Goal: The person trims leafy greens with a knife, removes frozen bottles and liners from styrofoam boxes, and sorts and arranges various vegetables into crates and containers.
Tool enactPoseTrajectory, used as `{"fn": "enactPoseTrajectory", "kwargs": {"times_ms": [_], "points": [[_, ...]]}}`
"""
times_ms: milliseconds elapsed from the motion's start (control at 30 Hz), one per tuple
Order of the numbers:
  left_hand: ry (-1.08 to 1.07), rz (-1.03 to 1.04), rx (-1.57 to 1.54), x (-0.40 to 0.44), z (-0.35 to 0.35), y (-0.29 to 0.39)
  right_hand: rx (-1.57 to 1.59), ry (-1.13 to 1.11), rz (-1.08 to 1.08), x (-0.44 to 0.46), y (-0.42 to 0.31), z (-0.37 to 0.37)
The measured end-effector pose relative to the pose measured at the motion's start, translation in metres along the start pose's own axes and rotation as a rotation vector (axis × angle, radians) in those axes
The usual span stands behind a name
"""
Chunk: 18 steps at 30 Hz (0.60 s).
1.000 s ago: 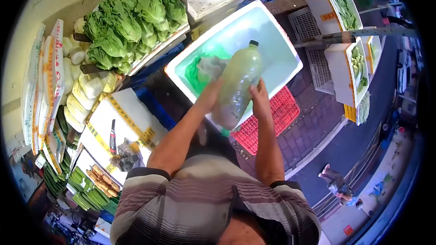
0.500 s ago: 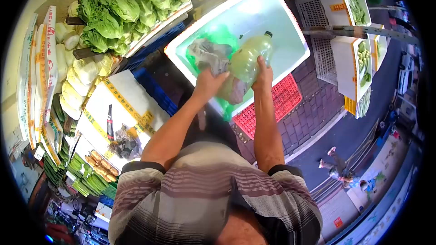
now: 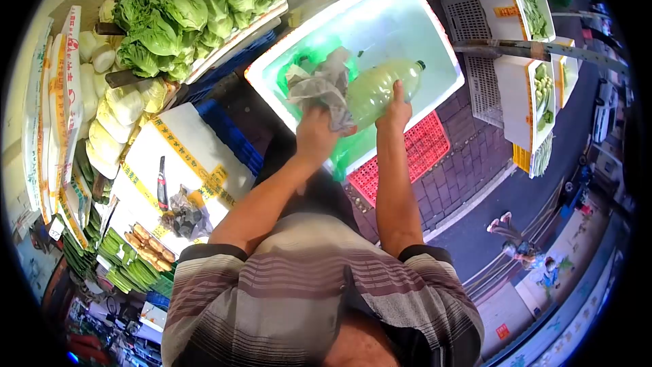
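Note:
In the head view my right hand [image 3: 394, 109] grips a large clear plastic bottle [image 3: 380, 88] with a dark cap, tilted with the cap toward the upper right. The thumb lies along its upper side. My left hand [image 3: 315, 137] is closed round a crumpled greyish cloth [image 3: 323, 88], which hangs beside the bottle's base. Both are held over a white foam box [image 3: 435, 24]. A green plastic bag [image 3: 345, 153] lies in the box, partly behind the cloth and my left hand.
Lettuce [image 3: 166, 20] is piled at upper left. A foam box lid [image 3: 153, 156] on the left carries a knife [image 3: 162, 187] and a crumpled dark plastic bag [image 3: 187, 214]. A red crate [image 3: 428, 149] lies beyond my right forearm. Vegetable boxes [image 3: 519, 95] stand at right.
The bottle has moved right and now lies flatter, its base away from my left hand. The cloth that was against the bottle's lower end is now bunched at my left hand.

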<state>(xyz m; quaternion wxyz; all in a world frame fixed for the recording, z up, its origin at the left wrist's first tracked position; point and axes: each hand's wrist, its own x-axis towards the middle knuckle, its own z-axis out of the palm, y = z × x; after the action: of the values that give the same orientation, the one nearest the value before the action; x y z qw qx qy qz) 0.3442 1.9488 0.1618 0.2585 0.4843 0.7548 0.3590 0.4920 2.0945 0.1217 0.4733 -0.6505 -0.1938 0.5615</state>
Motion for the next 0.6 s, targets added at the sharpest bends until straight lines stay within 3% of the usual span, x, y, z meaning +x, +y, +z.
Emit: {"fn": "enactPoseTrajectory", "kwargs": {"times_ms": [33,133,267,300,333,400,500,600], "points": [[-0.029,-0.054,-0.009,-0.002,-0.004,-0.006,0.034,-0.023,-0.020,0.002,0.002,0.000],[0.002,-0.424,-0.605,-0.006,-0.018,-0.017,0.081,0.043,0.082,-0.004,-0.005,0.001],[0.068,-0.465,-0.748,0.000,-0.011,-0.018,0.182,0.143,0.212,0.000,-0.001,0.000],[-0.108,-0.645,-0.672,0.006,-0.030,0.009,0.212,0.154,0.196,-0.001,0.003,0.003],[0.037,-0.410,-0.671,0.005,-0.003,-0.006,0.244,0.161,0.180,0.001,0.006,0.007],[-0.023,-0.503,-0.501,-0.002,0.010,-0.006,0.244,0.141,0.117,0.004,0.018,0.005],[-0.059,-0.568,-0.624,0.001,0.007,-0.026,0.206,0.144,0.086,0.008,0.033,0.002],[-0.054,-0.368,-0.563,-0.004,-0.022,-0.040,0.124,0.143,0.082,0.014,0.035,-0.007]]}}
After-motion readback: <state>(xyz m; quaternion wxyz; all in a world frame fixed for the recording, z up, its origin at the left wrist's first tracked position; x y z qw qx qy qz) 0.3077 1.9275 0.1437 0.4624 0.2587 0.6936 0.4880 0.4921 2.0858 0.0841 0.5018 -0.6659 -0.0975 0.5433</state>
